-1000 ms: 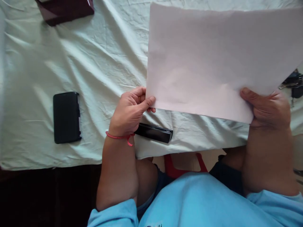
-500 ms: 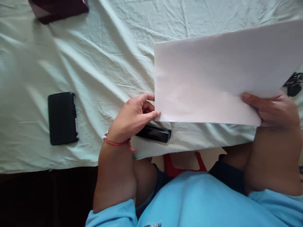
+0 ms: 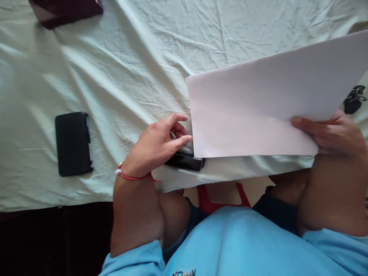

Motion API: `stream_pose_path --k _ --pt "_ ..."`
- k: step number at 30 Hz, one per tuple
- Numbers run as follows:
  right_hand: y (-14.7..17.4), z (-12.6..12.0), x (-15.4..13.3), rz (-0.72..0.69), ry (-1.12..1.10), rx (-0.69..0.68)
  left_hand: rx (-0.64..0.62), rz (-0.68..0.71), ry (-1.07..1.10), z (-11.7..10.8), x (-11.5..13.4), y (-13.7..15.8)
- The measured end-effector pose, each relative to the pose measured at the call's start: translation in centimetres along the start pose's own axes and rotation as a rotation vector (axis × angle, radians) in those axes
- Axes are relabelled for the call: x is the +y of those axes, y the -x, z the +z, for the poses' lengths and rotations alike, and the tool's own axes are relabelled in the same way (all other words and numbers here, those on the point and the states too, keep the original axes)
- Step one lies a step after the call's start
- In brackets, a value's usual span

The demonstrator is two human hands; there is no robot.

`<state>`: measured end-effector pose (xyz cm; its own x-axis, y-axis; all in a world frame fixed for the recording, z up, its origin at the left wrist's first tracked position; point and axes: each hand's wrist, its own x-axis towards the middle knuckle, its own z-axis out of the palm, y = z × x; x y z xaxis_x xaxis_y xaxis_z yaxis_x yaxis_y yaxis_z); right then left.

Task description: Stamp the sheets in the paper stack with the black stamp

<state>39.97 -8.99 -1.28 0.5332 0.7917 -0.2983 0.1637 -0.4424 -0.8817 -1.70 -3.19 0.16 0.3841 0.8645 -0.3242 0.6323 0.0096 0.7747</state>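
White paper (image 3: pixel 253 107), perhaps more than one sheet, is held over the cloth by my right hand (image 3: pixel 333 134). That hand grips its lower right corner, thumb on top and the other fingers mostly hidden beneath. My left hand (image 3: pixel 163 142), with a red thread on the wrist, is beside the paper's left edge. Its thumb and fingers are apart and hold nothing. Below that hand lies a long black object (image 3: pixel 186 161), which looks like a stapler; the hand hides its left end, and the paper's lower left corner is just above its right end.
A pale green wrinkled cloth (image 3: pixel 129 76) covers the table. At the left lies a black rectangular case (image 3: pixel 73 143). A dark maroon object (image 3: pixel 67 13) stands at the top left. Black clips or keys (image 3: pixel 355 99) lie at the far right. A red stool (image 3: pixel 207 201) shows below the table edge.
My left thumb and fingers have come off the paper's left corner. The paper's left end has tipped downward, while my right hand keeps its grip.
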Motion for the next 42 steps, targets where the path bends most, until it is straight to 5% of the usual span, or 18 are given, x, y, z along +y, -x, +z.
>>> stream_pose_path --k 3,7,10,18,35,42 --pt "-0.1 -0.2 0.1 0.002 0.012 0.012 -0.070 0.102 0.016 -1.6 0.1 0.8" --pt "0.1 0.1 -0.4 -0.008 0.003 -0.003 -0.384 0.197 -0.030 -2.8 0.4 1.1" --pt "0.2 0.2 -0.6 -0.008 -0.015 -0.028 -0.484 0.223 -0.096 -2.8 0.4 0.8" --pt "-0.7 -0.5 1.1 -0.027 -0.035 -0.037 -0.302 0.202 -0.089 -2.5 0.2 0.4" --pt "0.1 0.8 -0.3 0.075 -0.043 0.005 -0.247 0.135 -0.032 -1.7 -0.3 0.0" --pt "-0.2 0.6 0.1 0.025 -0.074 -0.019 -0.275 -0.003 -0.054 -0.9 0.4 -0.4"
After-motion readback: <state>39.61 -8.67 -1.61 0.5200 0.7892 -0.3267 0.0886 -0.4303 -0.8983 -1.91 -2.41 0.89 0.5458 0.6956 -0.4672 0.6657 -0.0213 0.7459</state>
